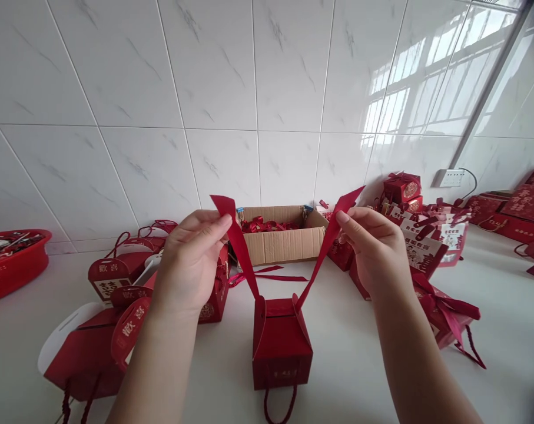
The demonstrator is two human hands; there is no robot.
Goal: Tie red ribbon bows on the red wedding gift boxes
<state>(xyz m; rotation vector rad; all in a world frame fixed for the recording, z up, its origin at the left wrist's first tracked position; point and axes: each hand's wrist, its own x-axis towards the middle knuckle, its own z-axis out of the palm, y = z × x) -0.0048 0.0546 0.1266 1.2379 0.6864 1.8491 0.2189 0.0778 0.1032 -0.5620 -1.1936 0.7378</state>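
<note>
Ribbon rises from either side of the top of a small red box, upright on the white counter, below and between the hands. The left hand pinches one tail between thumb and fingers, the right hand the other. Matching tail lengths, flat bands and an even, gentle pull should serve best; tugging harder on one side could tip the box. Beyond it sits an open carton with red contents.
</note>
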